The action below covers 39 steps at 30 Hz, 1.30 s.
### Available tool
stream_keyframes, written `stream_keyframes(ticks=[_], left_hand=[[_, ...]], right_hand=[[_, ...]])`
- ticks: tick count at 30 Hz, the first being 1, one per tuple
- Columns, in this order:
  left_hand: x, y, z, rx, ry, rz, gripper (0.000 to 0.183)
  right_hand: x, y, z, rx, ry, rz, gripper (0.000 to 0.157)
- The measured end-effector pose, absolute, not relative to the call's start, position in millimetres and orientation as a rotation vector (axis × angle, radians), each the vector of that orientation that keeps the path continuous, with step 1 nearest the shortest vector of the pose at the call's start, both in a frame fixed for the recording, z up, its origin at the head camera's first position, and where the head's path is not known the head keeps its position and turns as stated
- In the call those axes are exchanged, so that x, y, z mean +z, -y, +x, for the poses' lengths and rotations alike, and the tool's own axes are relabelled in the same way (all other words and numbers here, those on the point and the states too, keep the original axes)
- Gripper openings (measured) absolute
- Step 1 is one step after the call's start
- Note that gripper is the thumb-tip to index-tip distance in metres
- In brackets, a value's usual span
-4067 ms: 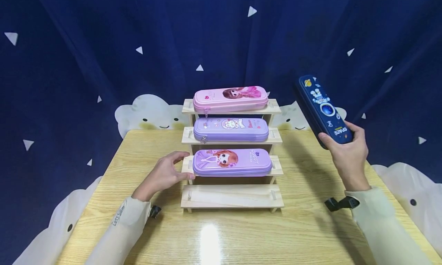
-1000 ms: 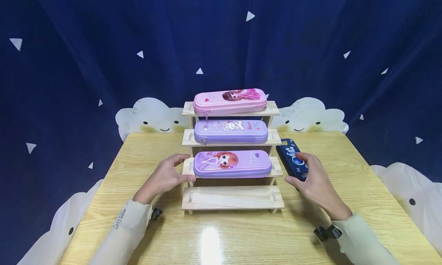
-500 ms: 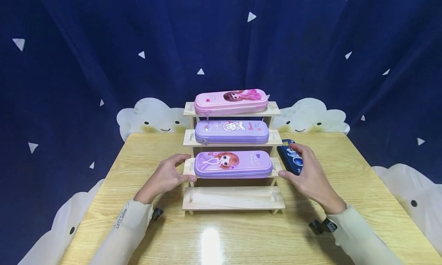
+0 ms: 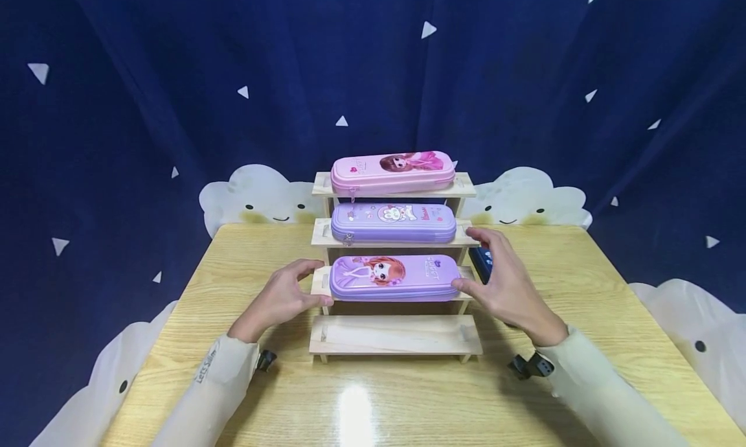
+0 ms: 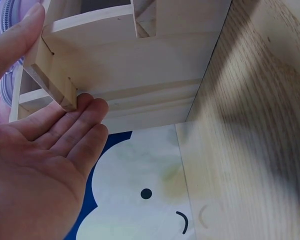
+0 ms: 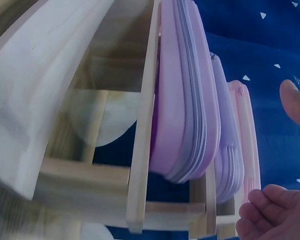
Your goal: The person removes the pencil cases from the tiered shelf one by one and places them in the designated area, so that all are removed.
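First, at the left: the left hand gripped the left end of the third step down of the wooden rack, thumb at the front edge, fingertips behind and below, as the left wrist view confirmed. No change there across the last few seconds; judged to be a steadying hold.

Middle: three pencil cases lay lengthwise on the rack. Pink case on the top step, rabbit case on the second, purple girl case on the third. None had visibly shifted. Lowest step carried no case.

Right: main change noted here. Earlier the right hand had held the blue case in the air; half a second ago it was over that case on the table. Now the hand had come in toward the rack, thumb and fingers spread well apart, nothing clamped between them. In the head view the thumb overlapped the right end of the purple girl case and the fingers reached the second step's right end; whether either touched could not be told.

The blue case lay beside the rack, mostly hidden by the right hand. Reading: it had been put down, and the work seemed to have passed to the rack and its cases.
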<state>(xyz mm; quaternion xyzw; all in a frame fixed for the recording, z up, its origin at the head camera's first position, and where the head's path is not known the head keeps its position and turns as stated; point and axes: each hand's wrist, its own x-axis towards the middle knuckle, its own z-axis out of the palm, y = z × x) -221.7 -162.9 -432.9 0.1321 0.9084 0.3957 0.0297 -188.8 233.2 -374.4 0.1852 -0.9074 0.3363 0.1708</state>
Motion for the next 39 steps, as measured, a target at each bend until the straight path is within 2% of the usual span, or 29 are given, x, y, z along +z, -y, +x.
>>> stream_keyframes(ticks=[9,22,30,39], left_hand=[[-433.0,162.7,-223.2,1.232,-2.786,0.418,0.089],[-433.0,162.6,-222.8,1.238,-2.781,0.395,0.09],[-434.7,163.4,-223.1,1.236,-2.784,0.383,0.09],[-435.8,164.3,-223.2,1.246,-2.782,0.396,0.09]], right_hand=[[-371.1,-214.6,-189.2,0.966,2.545,0.611,0.092],[-374.0,-199.1,-188.2,0.876,2.675,0.695,0.081],[-380.6,-196.1,-193.1,0.787,2.695,0.788,0.086],[-383.2,-193.9,-196.4,0.744,2.78,0.769,0.087]])
